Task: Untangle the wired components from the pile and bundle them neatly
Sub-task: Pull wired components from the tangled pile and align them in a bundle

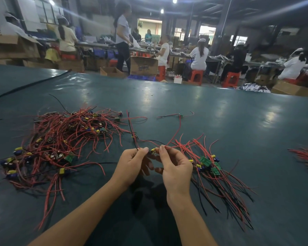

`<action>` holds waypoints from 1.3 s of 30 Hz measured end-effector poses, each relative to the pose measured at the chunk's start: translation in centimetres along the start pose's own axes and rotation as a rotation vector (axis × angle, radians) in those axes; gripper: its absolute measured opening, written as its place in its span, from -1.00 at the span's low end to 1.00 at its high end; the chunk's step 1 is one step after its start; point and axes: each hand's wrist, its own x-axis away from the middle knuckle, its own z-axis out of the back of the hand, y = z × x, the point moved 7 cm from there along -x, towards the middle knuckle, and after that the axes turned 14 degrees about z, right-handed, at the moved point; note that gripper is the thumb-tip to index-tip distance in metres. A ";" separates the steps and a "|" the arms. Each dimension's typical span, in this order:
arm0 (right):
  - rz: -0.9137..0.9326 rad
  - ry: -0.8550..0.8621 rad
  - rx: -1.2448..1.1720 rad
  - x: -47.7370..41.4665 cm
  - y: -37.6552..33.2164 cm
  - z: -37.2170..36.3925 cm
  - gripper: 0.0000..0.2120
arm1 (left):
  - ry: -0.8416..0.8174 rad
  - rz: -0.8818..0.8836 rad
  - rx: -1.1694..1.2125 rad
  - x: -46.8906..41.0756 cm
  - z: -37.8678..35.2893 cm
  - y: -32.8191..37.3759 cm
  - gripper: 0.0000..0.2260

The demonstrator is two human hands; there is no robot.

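Red-wired component pinched in two grips, left hand, right hand.

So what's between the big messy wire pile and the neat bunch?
In the head view: both hands, left hand and right hand, pinching one small wired component.

Red and black wires, small green boards, dark teal table, orange stools.

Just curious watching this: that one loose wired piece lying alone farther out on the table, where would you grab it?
By its small green board, pinched from above. The thin red leads trail out both sides and would just flex, while the board is the one rigid part.
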 end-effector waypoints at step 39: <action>-0.193 0.097 -0.124 -0.4 1.1 -0.2 -0.68 | -0.051 0.010 0.166 0.7 -1.2 1.1 -0.62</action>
